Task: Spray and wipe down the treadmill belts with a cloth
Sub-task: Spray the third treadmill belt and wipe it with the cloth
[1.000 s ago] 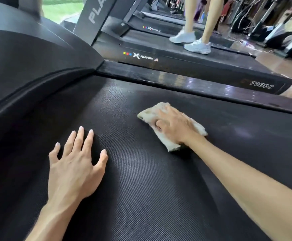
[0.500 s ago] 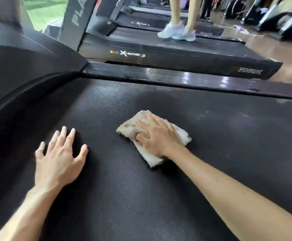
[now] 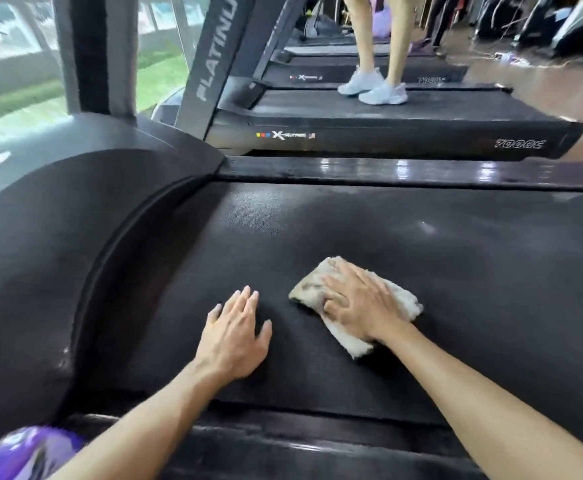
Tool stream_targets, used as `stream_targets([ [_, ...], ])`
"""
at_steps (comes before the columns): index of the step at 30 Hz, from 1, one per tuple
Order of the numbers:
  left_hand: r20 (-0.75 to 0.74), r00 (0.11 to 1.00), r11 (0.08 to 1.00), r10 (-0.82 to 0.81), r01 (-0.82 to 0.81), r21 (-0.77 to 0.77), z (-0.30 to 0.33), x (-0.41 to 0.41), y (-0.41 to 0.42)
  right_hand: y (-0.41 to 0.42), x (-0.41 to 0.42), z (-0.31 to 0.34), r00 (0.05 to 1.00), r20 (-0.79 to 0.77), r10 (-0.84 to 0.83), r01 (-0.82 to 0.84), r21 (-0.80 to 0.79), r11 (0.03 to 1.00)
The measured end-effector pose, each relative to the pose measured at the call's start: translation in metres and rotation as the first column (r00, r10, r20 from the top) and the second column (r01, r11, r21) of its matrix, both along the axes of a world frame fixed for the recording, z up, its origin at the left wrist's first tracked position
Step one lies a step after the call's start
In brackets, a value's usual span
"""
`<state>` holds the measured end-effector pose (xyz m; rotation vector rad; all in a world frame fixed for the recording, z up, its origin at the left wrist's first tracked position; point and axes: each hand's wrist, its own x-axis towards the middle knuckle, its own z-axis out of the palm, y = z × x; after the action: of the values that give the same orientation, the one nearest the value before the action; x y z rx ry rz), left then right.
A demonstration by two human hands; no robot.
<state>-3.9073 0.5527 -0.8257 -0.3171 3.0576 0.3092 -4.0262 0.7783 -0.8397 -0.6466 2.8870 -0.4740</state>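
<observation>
— Half the job, roughly, is looking done on this belt (image 3: pixel 421 271), going by what is showing: a duller, damp-looking sheen is lying across the far part, near the far side rail (image 3: pixel 404 171).

— And the cloth (image 3: pixel 401 299)?

— It is lying flat on the belt, right of centre. The right hand (image 3: pixel 361 306) is pressing down on it with fingers spread and only lightly bent, not bunching it.

— What is the left hand (image 3: pixel 236 337) doing?

— It is resting flat on the bare belt just left of the cloth, fingers straight, holding nothing, probably bracing.

— So what is remaining?

— I am judging that the near strip and the left end by the motor hood (image 3: pixel 75 254) are still needing passes. No spray bottle is showing. Another treadmill (image 3: pixel 387 133) is standing beyond, with someone's feet on it, so more belts are likely waiting.
</observation>
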Motion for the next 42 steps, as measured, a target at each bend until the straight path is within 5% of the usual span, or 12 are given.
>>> stream_targets([
  [4,0.033,0.993,0.992,-0.117,0.118,-0.048,-0.007,0.041,0.006,-0.023,-0.019,-0.008,0.973,-0.070,-0.222,0.226,0.069,0.972],
  [13,-0.017,0.997,0.996,-0.082,0.082,0.019,-0.024,0.069,-0.009,-0.004,0.044,-0.015,0.981,-0.032,0.192,-0.193,-0.022,0.981],
  [20,-0.031,0.990,0.990,-0.139,0.139,0.008,-0.023,0.055,-0.002,-0.031,0.013,-0.007,0.999,-0.038,-0.014,0.017,0.078,0.997],
  [27,-0.113,0.989,0.993,-0.096,0.103,0.057,-0.029,0.073,-0.008,0.013,0.088,-0.019,0.960,-0.101,0.260,-0.264,-0.032,0.964],
  [34,-0.118,0.969,0.968,-0.219,0.231,0.096,-0.024,0.100,0.012,-0.001,0.060,-0.017,0.995,-0.043,-0.091,0.094,0.074,0.993],
  [39,-0.168,0.975,0.958,-0.146,0.181,0.220,-0.021,0.085,0.052,0.010,0.102,-0.015,0.993,-0.051,0.106,-0.105,0.021,0.994],
  [42,-0.169,0.985,0.960,-0.044,0.089,0.267,-0.021,0.075,0.070,0.064,0.111,-0.020,0.994,-0.070,0.087,-0.084,0.049,0.995],
])
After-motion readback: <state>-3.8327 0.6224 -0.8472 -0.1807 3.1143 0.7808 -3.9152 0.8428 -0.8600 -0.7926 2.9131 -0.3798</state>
